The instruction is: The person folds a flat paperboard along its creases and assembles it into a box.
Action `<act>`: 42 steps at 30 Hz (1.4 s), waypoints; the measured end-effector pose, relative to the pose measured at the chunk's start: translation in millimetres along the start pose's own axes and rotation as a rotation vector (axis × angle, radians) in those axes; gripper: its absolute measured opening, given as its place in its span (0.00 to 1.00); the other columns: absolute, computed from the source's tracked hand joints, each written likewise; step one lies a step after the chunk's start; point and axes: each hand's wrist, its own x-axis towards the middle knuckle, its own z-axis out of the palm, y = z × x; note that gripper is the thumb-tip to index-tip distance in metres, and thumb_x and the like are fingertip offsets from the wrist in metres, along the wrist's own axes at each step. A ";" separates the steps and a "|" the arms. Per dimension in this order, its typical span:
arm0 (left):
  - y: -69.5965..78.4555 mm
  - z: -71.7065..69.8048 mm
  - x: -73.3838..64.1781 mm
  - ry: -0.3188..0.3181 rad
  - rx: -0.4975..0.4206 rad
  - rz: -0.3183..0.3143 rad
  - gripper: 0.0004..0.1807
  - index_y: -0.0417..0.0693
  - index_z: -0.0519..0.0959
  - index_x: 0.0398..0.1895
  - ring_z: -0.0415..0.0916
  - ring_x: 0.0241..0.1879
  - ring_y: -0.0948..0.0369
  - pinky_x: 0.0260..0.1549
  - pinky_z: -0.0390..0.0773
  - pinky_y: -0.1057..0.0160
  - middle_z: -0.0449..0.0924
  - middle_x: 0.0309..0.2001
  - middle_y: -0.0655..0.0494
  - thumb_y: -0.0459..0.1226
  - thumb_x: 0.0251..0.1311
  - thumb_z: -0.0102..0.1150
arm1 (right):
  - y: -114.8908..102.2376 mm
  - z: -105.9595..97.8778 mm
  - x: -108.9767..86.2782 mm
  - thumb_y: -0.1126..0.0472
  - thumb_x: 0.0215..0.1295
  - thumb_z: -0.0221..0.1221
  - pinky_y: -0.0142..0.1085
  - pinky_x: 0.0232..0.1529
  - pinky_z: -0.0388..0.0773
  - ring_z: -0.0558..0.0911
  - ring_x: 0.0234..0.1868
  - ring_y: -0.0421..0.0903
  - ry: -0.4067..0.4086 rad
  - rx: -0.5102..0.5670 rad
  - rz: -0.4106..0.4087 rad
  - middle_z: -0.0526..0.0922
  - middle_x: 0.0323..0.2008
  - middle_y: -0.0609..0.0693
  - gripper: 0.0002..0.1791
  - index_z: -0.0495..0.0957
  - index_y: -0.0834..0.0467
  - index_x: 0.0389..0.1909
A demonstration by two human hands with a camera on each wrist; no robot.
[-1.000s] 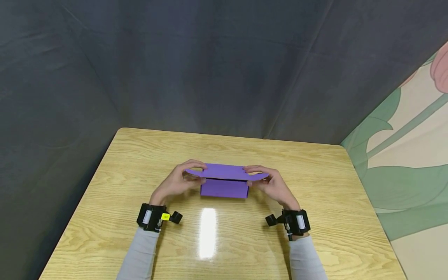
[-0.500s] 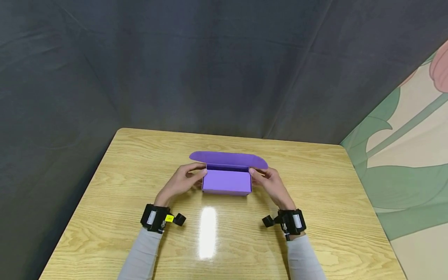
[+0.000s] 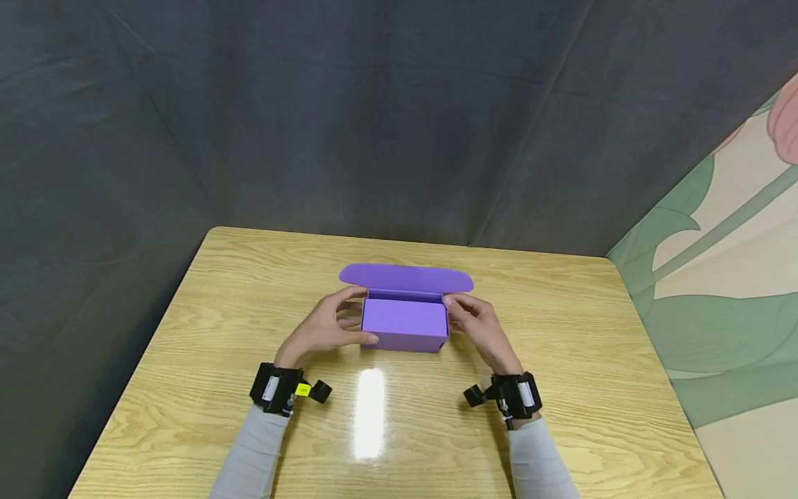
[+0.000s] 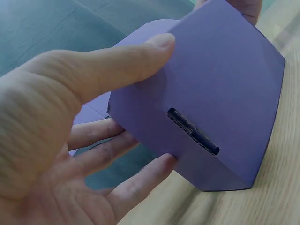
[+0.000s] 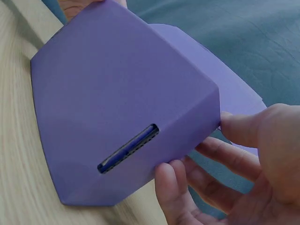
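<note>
A small purple cardboard box (image 3: 405, 319) is at mid-table between both hands, its long lid flap (image 3: 406, 278) spread out on the far side. My left hand (image 3: 323, 324) grips the box's left end; its thumb lies on the large near panel and the fingers reach round the end, as the left wrist view confirms. At the right end, my right hand (image 3: 479, 327) holds the box with its thumb at the far corner and fingertips against the end panel. Each wrist view shows a narrow dark slot (image 4: 193, 131) cut near the box's end. The box's inside is hidden.
A light wood-grain table (image 3: 573, 333) lies under everything. Behind it hangs a dark curtain (image 3: 374, 125), and a flower-patterned cloth (image 3: 717, 291) borders the right side. Black camera bands (image 3: 277, 389) sit on both wrists.
The lid flap has swung from over the box's near side to its far side, and the box has tilted. My left thumb has moved from the top edge down onto the near panel.
</note>
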 end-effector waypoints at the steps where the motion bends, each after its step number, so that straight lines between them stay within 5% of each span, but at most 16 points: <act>1: -0.2 0.2 0.0 0.005 0.001 0.000 0.51 0.43 0.65 0.80 0.73 0.72 0.39 0.66 0.80 0.48 0.65 0.77 0.38 0.35 0.54 0.84 | -0.5 -0.3 -0.4 0.53 0.82 0.60 0.36 0.51 0.87 0.87 0.45 0.40 -0.016 -0.010 -0.006 0.85 0.50 0.53 0.23 0.80 0.67 0.64; 7: -2.7 0.1 -0.4 0.020 -0.026 -0.013 0.51 0.42 0.64 0.80 0.71 0.73 0.39 0.68 0.78 0.48 0.63 0.79 0.39 0.33 0.55 0.83 | -3.7 -6.3 -5.4 0.60 0.73 0.69 0.36 0.52 0.86 0.83 0.57 0.51 -0.165 -0.127 -0.076 0.77 0.68 0.64 0.32 0.72 0.63 0.74; 13: -2.7 -0.9 -0.7 0.019 -0.037 -0.002 0.50 0.42 0.64 0.81 0.68 0.75 0.39 0.71 0.76 0.48 0.62 0.80 0.39 0.34 0.57 0.82 | -1.9 -13.1 -6.4 0.64 0.62 0.77 0.36 0.54 0.83 0.82 0.58 0.59 -0.254 -0.158 -0.106 0.71 0.73 0.64 0.46 0.65 0.61 0.79; 42: -6.5 -0.7 3.8 0.046 -0.063 0.020 0.42 0.45 0.73 0.74 0.70 0.74 0.41 0.72 0.75 0.48 0.71 0.73 0.42 0.34 0.57 0.82 | 7.3 -8.8 0.6 0.66 0.57 0.78 0.33 0.52 0.82 0.81 0.55 0.52 -0.174 -0.049 -0.076 0.81 0.58 0.65 0.37 0.76 0.64 0.68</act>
